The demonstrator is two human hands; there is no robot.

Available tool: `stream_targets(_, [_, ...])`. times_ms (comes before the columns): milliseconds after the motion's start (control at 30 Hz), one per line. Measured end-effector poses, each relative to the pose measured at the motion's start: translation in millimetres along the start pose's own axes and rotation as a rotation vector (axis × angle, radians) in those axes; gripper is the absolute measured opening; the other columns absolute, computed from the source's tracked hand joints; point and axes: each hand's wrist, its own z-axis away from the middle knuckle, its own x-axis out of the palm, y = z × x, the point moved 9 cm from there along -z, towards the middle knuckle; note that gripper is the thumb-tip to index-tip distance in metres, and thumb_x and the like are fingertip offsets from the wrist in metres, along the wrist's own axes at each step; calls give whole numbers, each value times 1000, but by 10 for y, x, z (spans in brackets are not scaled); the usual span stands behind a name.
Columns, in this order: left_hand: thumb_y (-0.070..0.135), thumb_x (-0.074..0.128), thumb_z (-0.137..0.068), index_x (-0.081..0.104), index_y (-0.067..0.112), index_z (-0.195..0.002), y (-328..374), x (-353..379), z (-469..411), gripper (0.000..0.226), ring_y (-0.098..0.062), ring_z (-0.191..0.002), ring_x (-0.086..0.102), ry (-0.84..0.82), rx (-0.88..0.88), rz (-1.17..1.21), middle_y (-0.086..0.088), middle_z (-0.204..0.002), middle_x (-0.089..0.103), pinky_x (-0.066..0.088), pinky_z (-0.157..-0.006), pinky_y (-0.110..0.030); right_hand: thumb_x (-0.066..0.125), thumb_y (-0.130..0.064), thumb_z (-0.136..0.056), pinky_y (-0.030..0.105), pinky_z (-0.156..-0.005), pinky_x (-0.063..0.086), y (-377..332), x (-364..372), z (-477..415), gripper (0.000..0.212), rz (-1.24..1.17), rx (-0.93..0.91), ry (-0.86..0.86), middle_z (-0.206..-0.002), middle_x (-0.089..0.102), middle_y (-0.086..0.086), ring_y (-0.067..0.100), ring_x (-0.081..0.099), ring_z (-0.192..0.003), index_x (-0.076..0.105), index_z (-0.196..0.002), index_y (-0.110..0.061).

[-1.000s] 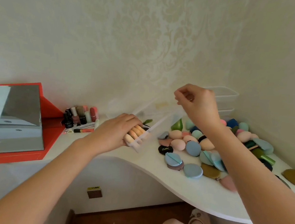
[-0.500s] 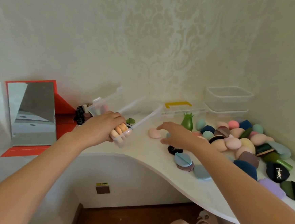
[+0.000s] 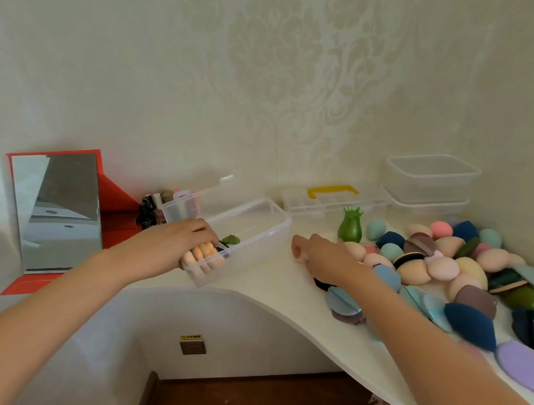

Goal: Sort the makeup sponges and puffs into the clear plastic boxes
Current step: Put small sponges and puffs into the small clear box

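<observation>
An open clear plastic box lies on the white counter, its lid tilted back. My left hand grips the box's near end, with the fingers showing through the wall. A green leaf-shaped sponge lies inside. My right hand is down on the counter just right of the box, fingers curled over a pale pink puff that is mostly hidden. A pile of sponges and puffs in pink, blue, teal, green and brown spreads to the right.
Two stacked clear boxes stand in the back right corner, beside a flat compartment case with a yellow handle. A green vase-shaped holder stands by the pile. A mirror in a red stand and small bottles are at the left. The counter edge curves.
My right hand let go of the raised lid, dropped to the counter and closed over the pink puff. The box now lies open, still held by my left hand.
</observation>
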Motion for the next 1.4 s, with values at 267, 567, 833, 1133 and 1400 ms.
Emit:
stream_targets(267, [-12, 45, -81, 43, 37, -133, -81, 188, -94, 71, -8, -119, 47, -108, 21, -100, 15, -143, 32, 37, -66, -14, 47, -6, -92, 26, -91, 41, 207, -119, 97, 44, -153, 29, -86, -128, 50, 1, 20, 52, -112, 48, -131, -26])
stream_targets(567, [-13, 46, -77, 42, 37, -130, -145, 230, -307, 73, -17, -128, 38, -56, 17, -163, 7, -152, 18, 38, -65, -23, 55, -11, -91, 21, -75, 34, 649, -728, 153, 16, -434, 130, 442, -110, 53, 2, 16, 54, -93, 65, -101, -19])
stream_targets(833, [-20, 52, -61, 50, 32, -125, -148, 242, -383, 83, -25, -123, 50, 8, 93, -256, -4, -147, 35, 31, -54, -20, 72, -37, -80, 39, -98, 40, 1336, -723, 17, 71, -415, 480, 438, -133, 50, 17, 33, 48, -121, 39, -136, -7])
stream_targets(1133, [-16, 42, -74, -1, 45, -147, -123, 224, -423, 105, -20, -133, 35, -157, -9, -300, 3, -157, -6, 44, -57, -21, 69, -28, -85, 31, -77, 40, 1255, -713, -153, 45, -344, 430, 392, -115, 62, 16, 31, 57, -103, 53, -120, -6])
stream_targets(1400, [-4, 57, -80, -19, 50, -140, -281, 122, -308, 111, -19, -134, 36, -285, -182, -107, 6, -157, -15, 49, -77, -18, 48, -21, -98, 33, -81, 42, 1106, -1334, 261, 41, -556, 216, 663, -116, 59, 16, 32, 56, -104, 39, -137, -12])
